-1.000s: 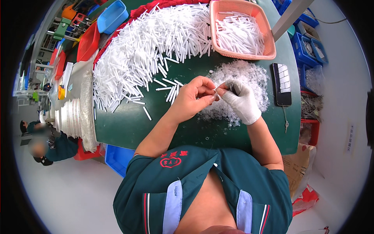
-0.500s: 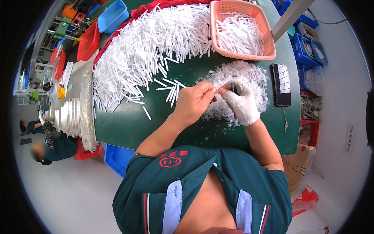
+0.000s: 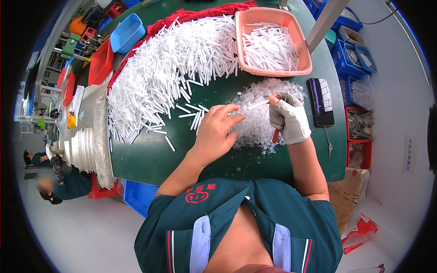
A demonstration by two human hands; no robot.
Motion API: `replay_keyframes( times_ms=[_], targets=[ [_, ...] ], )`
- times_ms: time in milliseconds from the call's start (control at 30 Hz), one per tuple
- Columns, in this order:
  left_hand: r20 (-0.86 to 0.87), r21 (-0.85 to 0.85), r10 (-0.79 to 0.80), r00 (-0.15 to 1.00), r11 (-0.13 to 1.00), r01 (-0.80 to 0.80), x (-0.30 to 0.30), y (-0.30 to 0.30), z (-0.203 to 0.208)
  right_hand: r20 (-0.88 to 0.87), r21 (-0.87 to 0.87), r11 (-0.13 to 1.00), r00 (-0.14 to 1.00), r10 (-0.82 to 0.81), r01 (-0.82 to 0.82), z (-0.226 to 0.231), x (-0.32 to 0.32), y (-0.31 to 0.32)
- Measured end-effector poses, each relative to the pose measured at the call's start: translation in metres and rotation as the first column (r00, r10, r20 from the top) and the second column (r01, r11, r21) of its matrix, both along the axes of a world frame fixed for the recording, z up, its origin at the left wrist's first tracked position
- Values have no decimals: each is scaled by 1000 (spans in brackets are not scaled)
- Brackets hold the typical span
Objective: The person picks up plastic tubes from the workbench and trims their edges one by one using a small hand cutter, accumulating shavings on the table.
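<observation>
1. The gloved right hand [image 3: 289, 119] grips a red-handled tool [image 3: 275, 135] and pinches one white tube [image 3: 258, 104] above the heap of clear shavings [image 3: 255, 118].
2. The bare left hand [image 3: 217, 132] rests released on the green worktop [image 3: 150, 159] (fingers spread, near loose tubes).
3. A pink basket [image 3: 273, 70] sits behind.

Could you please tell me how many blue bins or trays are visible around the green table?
4: one blue tray at the table's far left, one blue bin under its near edge, two blue bins stacked right. Others may be hidden.
</observation>
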State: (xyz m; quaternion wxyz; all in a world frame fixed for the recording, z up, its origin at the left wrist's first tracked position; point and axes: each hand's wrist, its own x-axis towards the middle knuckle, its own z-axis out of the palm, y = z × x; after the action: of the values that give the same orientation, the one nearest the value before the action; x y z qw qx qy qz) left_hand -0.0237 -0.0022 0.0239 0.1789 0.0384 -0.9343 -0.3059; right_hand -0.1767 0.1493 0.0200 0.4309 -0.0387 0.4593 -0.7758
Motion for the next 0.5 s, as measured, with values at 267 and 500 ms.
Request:
replay_keyframes(
  times_ms=[267,500],
  targets=[
    [-314,238,102,944,971,-26,-19,4,-5,46,42,986,987,157,-158,1,14,-10],
    [-182,926,263,947,371,75,-17,8,-28,-58,101,943,944,325,-318,4,21,-13]
  ],
)
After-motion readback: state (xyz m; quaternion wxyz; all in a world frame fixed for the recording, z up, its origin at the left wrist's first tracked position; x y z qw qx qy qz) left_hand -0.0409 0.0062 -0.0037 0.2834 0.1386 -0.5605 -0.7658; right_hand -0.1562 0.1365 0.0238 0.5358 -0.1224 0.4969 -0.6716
